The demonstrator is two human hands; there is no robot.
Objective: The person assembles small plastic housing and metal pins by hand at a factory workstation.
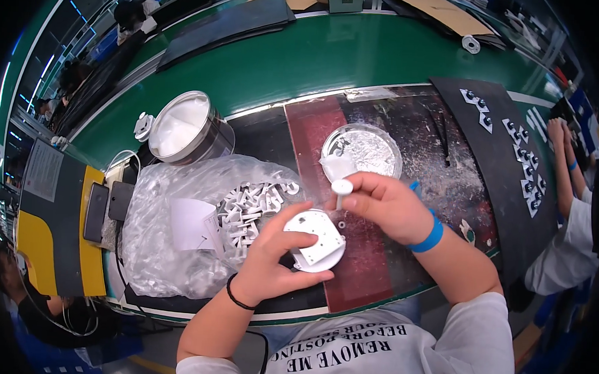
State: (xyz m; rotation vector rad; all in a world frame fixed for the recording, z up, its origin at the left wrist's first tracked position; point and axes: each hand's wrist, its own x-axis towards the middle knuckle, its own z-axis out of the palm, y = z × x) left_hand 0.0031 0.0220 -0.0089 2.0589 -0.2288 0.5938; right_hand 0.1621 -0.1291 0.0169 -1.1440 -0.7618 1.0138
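My left hand [266,259] grips a white round plastic housing [325,245] by its edge, thumb below and fingers across the top. The housing has a flat squarish face with small holes. My right hand [395,204] pinches a white mushroom-shaped plastic part [341,187], its round head up and its thin stem pointing down. That part is held just above the housing's upper right edge; whether they touch I cannot tell. A small white ring [342,224] shows beside the housing. To the left, a clear plastic bag [159,268] holds several small white stemmed parts [248,211].
Beyond my right hand stands a round foil-lined dish [391,147]. A metal tin [214,140] with white contents is at back left. Black cable ties [443,133] lie on the dark mat. A black board [476,128] with small white parts is at right, near another person's hands [561,135].
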